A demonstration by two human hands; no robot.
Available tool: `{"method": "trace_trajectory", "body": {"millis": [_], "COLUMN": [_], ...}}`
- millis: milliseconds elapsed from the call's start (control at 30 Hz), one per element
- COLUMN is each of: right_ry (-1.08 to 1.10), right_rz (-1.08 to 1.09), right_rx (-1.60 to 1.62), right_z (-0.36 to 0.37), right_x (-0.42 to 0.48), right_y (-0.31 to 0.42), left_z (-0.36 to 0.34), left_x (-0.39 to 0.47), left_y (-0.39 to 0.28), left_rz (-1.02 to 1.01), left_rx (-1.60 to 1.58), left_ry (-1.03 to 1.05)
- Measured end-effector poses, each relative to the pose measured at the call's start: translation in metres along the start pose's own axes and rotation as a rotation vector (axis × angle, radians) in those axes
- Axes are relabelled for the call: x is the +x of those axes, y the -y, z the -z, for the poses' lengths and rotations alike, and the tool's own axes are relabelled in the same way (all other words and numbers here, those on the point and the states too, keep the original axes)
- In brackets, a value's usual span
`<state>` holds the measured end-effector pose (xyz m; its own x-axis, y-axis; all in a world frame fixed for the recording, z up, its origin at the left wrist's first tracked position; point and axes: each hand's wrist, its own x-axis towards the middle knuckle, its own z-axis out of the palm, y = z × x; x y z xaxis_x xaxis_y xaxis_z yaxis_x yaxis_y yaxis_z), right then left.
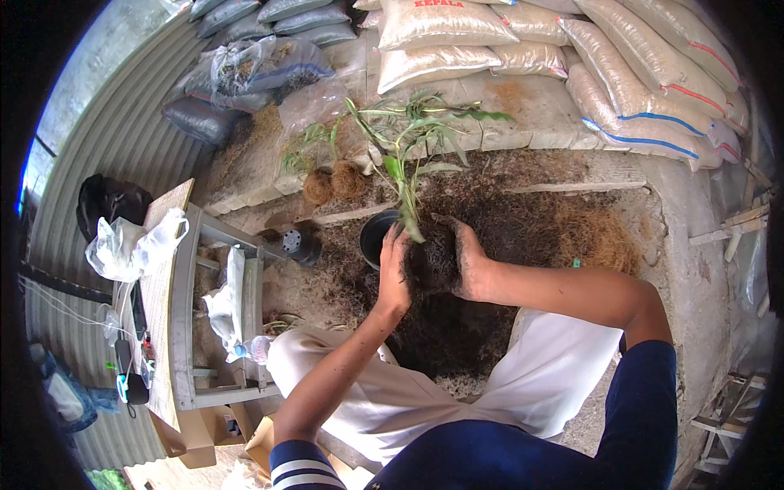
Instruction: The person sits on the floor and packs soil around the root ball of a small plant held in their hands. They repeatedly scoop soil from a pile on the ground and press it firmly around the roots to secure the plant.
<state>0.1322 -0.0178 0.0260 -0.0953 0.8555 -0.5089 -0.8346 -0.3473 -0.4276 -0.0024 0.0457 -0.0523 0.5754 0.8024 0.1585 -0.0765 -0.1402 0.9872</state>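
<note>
Between my two palms is the dark root ball point(432, 260) of a leafy green plant point(401, 153). My left hand point(394, 266) presses on its left side, and my right hand point(471, 257) cups its right side, with soil on the fingers. The stems rise from the root ball and lean away from me. A black plastic pot point(370, 239) stands just left of my left hand, partly hidden by it. Dark soil point(459, 337) lies heaped on the ground below the root ball, between my legs.
Farther left is a black pot with a holed base point(300, 246). Two fibre-wrapped root balls point(334, 182) with plants sit beyond it. Loose brown fibre point(597, 236) lies to the right. Filled sacks point(438, 67) are stacked behind a concrete ledge; a metal-framed table point(184, 306) stands left.
</note>
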Motion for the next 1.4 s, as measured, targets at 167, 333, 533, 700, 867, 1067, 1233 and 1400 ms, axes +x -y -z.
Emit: {"method": "trace_trajectory", "body": {"millis": [167,333,533,700,867,1067,1233,1400], "right_ry": [-0.076,-0.184,-0.458,-0.512,-0.435,-0.216,-0.252,-0.382], "right_rz": [0.072,0.174,0.254,0.227,0.204,0.199,0.194,0.15], "right_rx": [0.006,-0.03,-0.108,-0.146,-0.129,-0.021,-0.083,-0.104], "right_z": [-0.002,0.004,0.02,0.003,0.021,0.012,0.009,0.01], "right_x": [0.0,0.003,0.016,-0.001,0.012,0.001,-0.002,-0.004], "right_y": [-0.004,-0.02,-0.034,-0.029,-0.033,-0.023,-0.025,-0.03], "left_z": [-0.021,-0.026,-0.037,-0.034,-0.042,-0.031,-0.026,-0.038], "left_x": [0.002,0.002,-0.009,-0.013,-0.01,-0.005,-0.002,-0.012], "left_y": [-0.08,-0.068,-0.075,-0.067,-0.074,-0.1,-0.087,-0.077], "left_rz": [-0.071,-0.123,-0.055,0.009,-0.072,0.008,0.017,0.025], "left_rx": [0.032,0.227,0.243,0.18,0.063,-0.063,0.069,0.085], "left_ry": [-0.208,-0.218,-0.189,-0.115,-0.191,-0.101,0.003,-0.097]}}
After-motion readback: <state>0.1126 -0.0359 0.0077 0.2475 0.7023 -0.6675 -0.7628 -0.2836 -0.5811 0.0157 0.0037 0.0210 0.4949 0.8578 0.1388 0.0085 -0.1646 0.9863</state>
